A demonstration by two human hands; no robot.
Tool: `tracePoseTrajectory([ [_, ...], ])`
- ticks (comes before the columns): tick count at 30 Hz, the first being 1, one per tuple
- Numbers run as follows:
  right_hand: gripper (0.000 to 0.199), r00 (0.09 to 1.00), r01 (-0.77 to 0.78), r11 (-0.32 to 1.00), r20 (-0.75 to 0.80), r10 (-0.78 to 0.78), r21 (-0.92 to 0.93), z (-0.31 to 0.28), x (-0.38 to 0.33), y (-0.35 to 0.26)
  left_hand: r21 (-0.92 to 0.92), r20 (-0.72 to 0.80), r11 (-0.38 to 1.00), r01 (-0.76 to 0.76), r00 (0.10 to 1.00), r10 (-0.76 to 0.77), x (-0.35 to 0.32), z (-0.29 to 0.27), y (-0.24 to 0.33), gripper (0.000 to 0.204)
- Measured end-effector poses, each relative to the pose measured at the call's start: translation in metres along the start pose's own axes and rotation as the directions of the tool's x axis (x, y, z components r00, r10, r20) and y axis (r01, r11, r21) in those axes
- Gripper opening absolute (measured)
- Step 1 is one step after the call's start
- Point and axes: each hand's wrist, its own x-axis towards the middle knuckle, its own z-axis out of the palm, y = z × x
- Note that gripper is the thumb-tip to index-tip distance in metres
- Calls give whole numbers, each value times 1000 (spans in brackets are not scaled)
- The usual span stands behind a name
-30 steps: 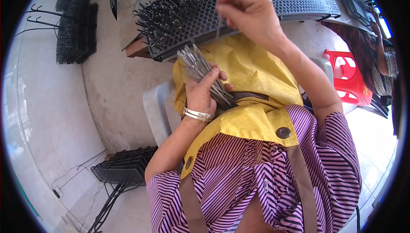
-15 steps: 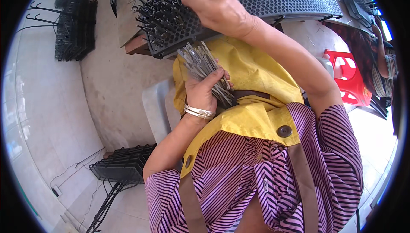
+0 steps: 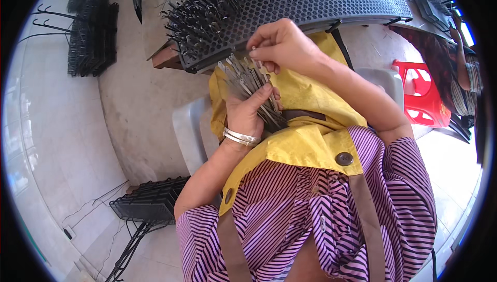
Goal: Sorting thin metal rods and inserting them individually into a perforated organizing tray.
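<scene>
Reference item: black perforated tray. A bundle of thin grey metal strips is held just off the tray's near edge, toward its left end, above a yellow apron. The left hand, silvery bracelets at its wrist, is clamped around the bundle; the strips' upper ends fan out toward the tray. The right hand, also at the tray's near edge, has thumb and forefinger pinched together on the upper part of a single strip. Whether that strip's lower end is clear of the bundle cannot be determined from this view. Dark hooked pieces stand crowded on the tray's left part. A brown block shows at the tray's near left corner. A red stool stands off the tray's near right corner.
</scene>
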Motion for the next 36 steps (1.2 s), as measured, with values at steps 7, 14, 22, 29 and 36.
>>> tracePoseTrajectory([
  [7,5,980,135,988,-159,-122,70,-15,0,-14,-36,-14,999,38,999,-38,0,-6,-1,15],
  [14,11,806,388,922,-487,-337,5,-19,20,-35,-71,-11,996,61,998,-62,1,-5,0,15],
  [22,11,76,686,115,-87,-993,-719,-21,53,-31,-60,-1,994,88,996,-88,1,-3,-1,18],
  [29,9,354,829,301,26,-935,-471,-15,38,-52,-56,4,997,61,998,-61,2,-6,-2,18],
  [36,6,768,619,756,-38,-640,-211,-17,30,-62,-52,30,996,71,997,-69,2,-8,-3,18],
])
